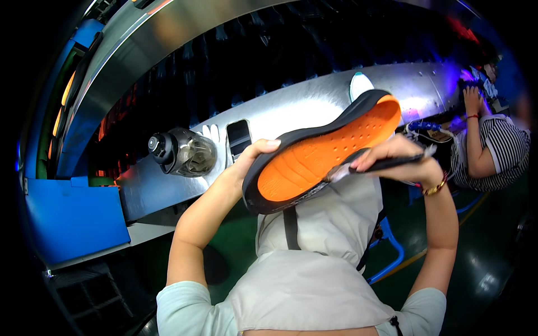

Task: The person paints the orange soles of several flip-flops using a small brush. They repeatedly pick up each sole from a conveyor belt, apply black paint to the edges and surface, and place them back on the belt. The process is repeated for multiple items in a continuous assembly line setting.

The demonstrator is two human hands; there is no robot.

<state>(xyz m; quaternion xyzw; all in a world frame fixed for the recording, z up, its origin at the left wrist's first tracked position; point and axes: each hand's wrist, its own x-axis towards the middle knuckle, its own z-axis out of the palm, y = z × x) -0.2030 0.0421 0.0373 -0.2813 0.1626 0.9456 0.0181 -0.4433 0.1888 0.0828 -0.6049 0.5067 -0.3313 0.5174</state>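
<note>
Along the sole [322, 157], blurred lettering [310, 194]

I've got a sole [330, 148] with a black rim and orange interior, dotted with small holes. My tool [397, 162]: black handle, blurred whitish tip. My apron [308, 294] is pale grey, my sleeve [188, 311] light mint, my bracelet [435, 188] gold-toned. Bench [319, 99] silver-grey; bottle [196, 157] smoky grey, black cap [159, 147]. Box [75, 218] plain blue. Floor [468, 246] dark green, yellow line. Co-worker's shirt [511, 150]: dark-and-white stripes.
</note>
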